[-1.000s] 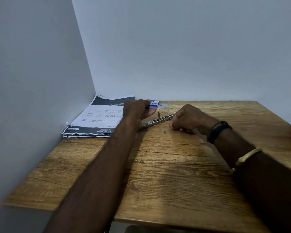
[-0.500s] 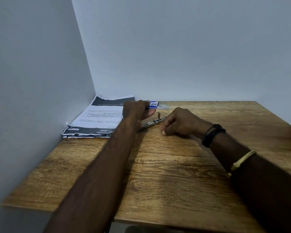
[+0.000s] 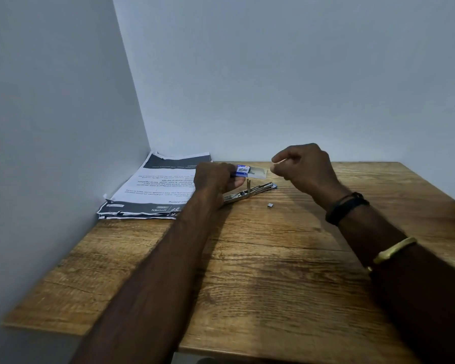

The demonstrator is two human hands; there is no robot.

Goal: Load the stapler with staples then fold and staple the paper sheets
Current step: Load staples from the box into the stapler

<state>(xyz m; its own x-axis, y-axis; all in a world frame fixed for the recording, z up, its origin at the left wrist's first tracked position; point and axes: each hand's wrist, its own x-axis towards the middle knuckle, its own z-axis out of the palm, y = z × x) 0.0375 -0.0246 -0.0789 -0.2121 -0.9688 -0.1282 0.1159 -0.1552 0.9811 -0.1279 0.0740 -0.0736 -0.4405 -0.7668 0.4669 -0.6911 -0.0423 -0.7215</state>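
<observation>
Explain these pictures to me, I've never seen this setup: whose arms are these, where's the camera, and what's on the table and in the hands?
No robot here: these are a person's two bare arms, filmed by a camera worn on their head, looking forward and down. The wooden table sits in a wall corner. On it lie a stack of printed paper sheets at the left, an opened metal stapler in the middle, and a small loose metal bit, likely staples, beside it. The left hand grips a blue-and-white staple box just above the stapler. The right hand is raised off the table, fingers curled, thumb against forefinger; whether it pinches staples is too small to tell.
</observation>
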